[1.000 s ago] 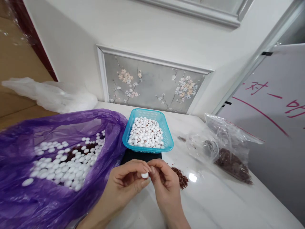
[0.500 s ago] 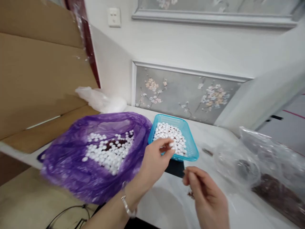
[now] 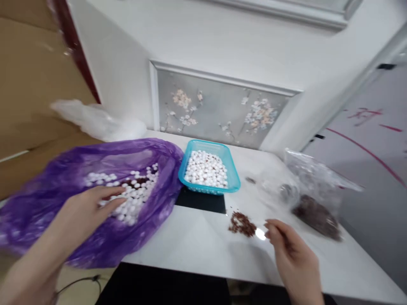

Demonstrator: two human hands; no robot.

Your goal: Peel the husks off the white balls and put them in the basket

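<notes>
My left hand (image 3: 84,210) reaches into the open purple plastic bag (image 3: 47,199), fingers stretched over the heap of white round pieces (image 3: 127,195) inside it. My right hand (image 3: 291,250) hovers low over the white table just right of a small pile of brown scraps (image 3: 242,223), with its fingers curled and pinched together; whether anything is between them is too blurred to see. A turquoise basket (image 3: 230,182) filled with white pieces stands on a black scale (image 3: 200,200) behind the two hands.
A clear plastic bag (image 3: 313,192) holding brown scraps lies at the right of the white table (image 3: 197,241). A crumpled white bag (image 3: 98,120) sits at the back left by cardboard. A whiteboard with red marks leans at the far right.
My left hand has left the turquoise basket and gone left into the purple bag. My right hand has shifted right, beside the brown pile. The white piece held earlier is no longer in my fingers.
</notes>
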